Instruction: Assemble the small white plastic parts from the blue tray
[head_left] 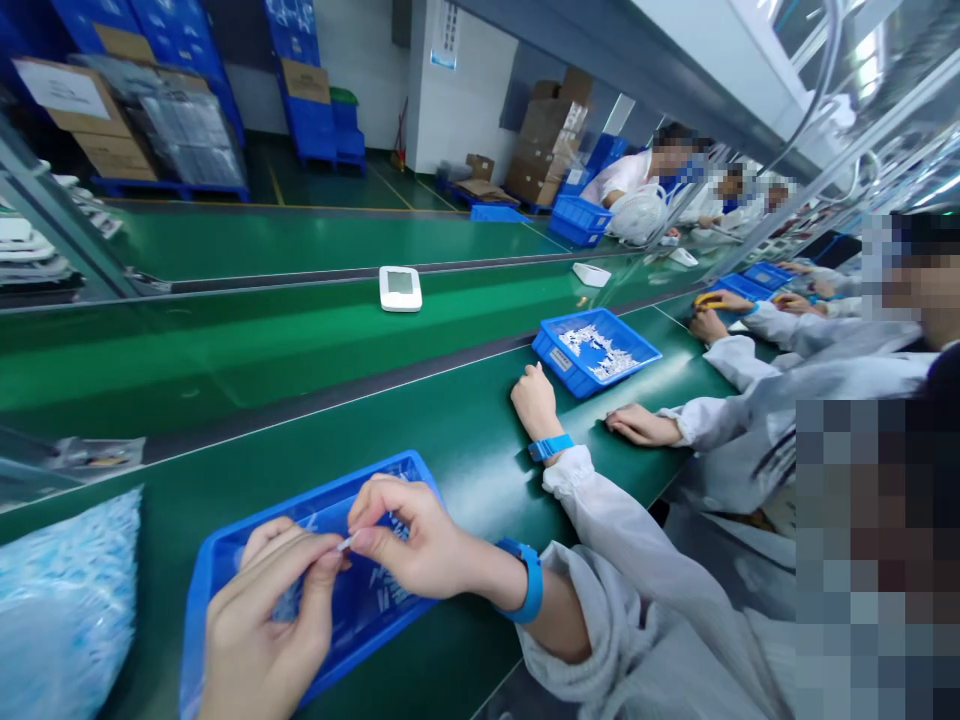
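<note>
My left hand (pixel 262 610) and my right hand (pixel 424 545) meet above a blue tray (pixel 196 620). Between their fingertips they pinch a small, pale strip-like piece (pixel 344 545), too small to identify further. A blue band (pixel 534 585) circles my right wrist. Inside the tray, partly hidden by both hands, lie many small light pieces (pixel 386 590). To the left of the tray rests a clear plastic bag (pixel 67 600) full of small blue and white pieces.
A green conveyor belt (pixel 300 345) runs behind the bench, carrying a white device with a screen (pixel 400 289). Another blue tray (pixel 581 380) holds small white parts. A co-worker's hands (pixel 536 400) rest near it. A metal post (pixel 67 210) stands left.
</note>
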